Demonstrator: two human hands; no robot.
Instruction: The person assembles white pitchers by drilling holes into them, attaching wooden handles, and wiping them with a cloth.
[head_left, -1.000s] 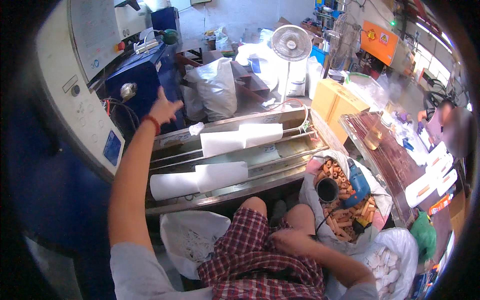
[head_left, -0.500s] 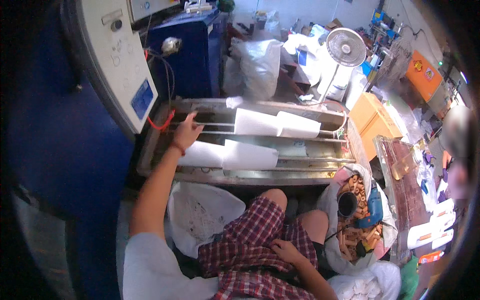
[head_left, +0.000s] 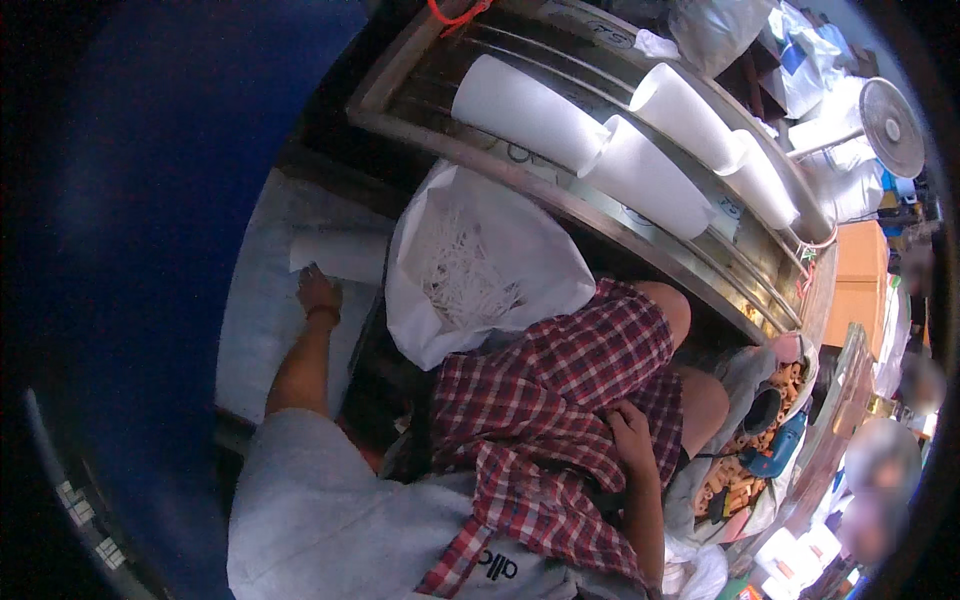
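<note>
My left hand (head_left: 320,292) reaches out to the left, its fingers closed at the near edge of a white roll (head_left: 342,254). That roll lies on a pale flat surface (head_left: 275,350). My right hand (head_left: 632,435) rests on my checked shorts with loosely extended fingers and nothing in it. Ahead, two pairs of white sleeves, one at the near side (head_left: 530,112) and one farther back (head_left: 685,115), sit end to end on thin metal rods (head_left: 755,268) across a long shallow trough (head_left: 545,200).
A white sack (head_left: 555,235) of thin white scraps stands between the pale surface and my legs. On my right, another sack holds brown tubes (head_left: 720,490), a dark cup and a blue power drill (head_left: 780,450). A standing fan (head_left: 890,128) and a cardboard box (head_left: 858,275) are farther off.
My left hand has left the left end of the trough and come down to the white roll at my left side. The view has turned left. My right hand stays on my lap.
</note>
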